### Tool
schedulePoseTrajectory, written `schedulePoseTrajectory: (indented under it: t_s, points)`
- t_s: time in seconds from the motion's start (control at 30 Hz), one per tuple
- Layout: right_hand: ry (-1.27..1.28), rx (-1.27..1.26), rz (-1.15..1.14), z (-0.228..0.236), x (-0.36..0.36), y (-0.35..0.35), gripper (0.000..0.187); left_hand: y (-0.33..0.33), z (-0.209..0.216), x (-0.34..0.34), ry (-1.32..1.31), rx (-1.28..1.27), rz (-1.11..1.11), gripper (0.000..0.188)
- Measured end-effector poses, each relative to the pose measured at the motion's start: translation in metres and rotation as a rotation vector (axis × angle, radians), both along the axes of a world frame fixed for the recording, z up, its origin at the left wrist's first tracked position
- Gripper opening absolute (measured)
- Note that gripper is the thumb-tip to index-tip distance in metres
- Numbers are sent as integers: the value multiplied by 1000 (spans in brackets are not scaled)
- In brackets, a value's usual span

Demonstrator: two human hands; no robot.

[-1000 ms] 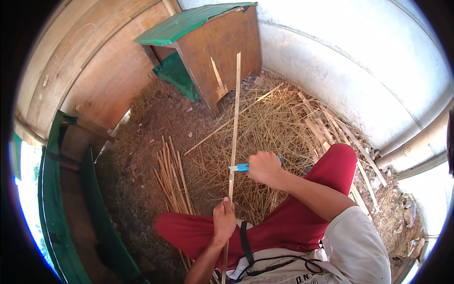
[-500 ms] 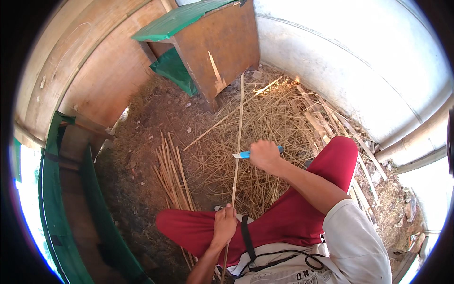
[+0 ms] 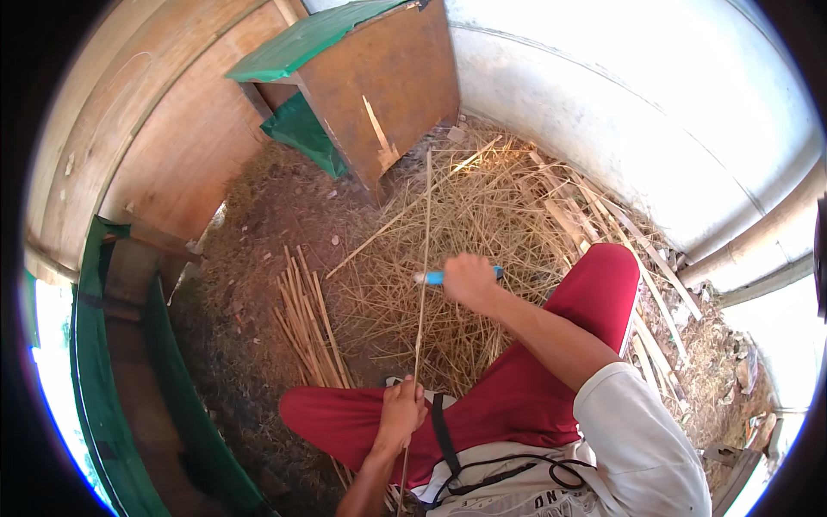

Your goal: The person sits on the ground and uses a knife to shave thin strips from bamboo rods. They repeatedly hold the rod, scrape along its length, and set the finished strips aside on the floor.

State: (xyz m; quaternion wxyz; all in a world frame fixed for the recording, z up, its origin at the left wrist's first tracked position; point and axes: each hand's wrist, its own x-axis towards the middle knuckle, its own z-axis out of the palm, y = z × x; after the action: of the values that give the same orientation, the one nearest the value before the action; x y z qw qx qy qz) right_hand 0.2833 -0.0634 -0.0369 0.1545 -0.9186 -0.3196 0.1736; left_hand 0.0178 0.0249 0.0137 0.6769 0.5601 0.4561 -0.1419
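Near edge first: lower end of the thin strip (image 3: 427, 207) runs down past the lap and gets lost against the clothing, so its full length can't be read. Left hand (image 3: 401, 412), by the red trousers (image 3: 594, 271), has its fingers closed around the strip; thumb and exact grip hard to make out. Right hand (image 3: 470, 281), farther out, has fingers curled round the handle of a blue knife (image 3: 434, 277); the fingertips are turned away from view. Blade is a pale blur at the strip, so can't tell whether it bites, skims or only crosses in front. The strip is in one piece and points away from the body, above the litter; by the look of it, work on this one is partway, but its surface is too small to judge what is shaved and what is left. Off to the left, a bundle of strips (image 3: 308, 323) lies on the ground; finished or untouched, can't say. Beyond the knife, a broad heap of shavings (image 3: 465, 332) suggests plenty of cutting already done. Right of that, flat slats (image 3: 564, 220) lie uncounted, overlapping. Farthest, a brown cabinet (image 3: 379, 95) with a green cover, inside mostly hidden, and a pale wall (image 3: 603, 95), washed out by glare.
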Motion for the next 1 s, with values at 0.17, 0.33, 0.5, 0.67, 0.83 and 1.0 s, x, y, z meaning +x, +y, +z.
schedulePoseTrajectory:
  t_s: [0.17, 0.33, 0.5, 0.67, 0.83, 1.0]
  points:
    - [3, 21, -287, -9, 62, -30, 19, -9, 23, -43, 104, -40, -93, 41]
    - [37, 63, -349, -18, 63, -35, 19, -6, 26, -91, 116, -13, -174, 44]
    - [40, 65, -348, -9, 63, -36, 18, -9, 43, -125, 174, 123, -186, 44]
    - [53, 10, -336, -21, 64, -30, 17, 22, -41, -223, -131, 1252, -1254, 23]
    - [43, 2, -321, -16, 62, -22, 18, 24, -32, -245, 165, 1017, -1388, 23]
    - [-59, 3, -303, -33, 68, -33, 20, 8, 2, -238, 212, 1007, -1180, 24]
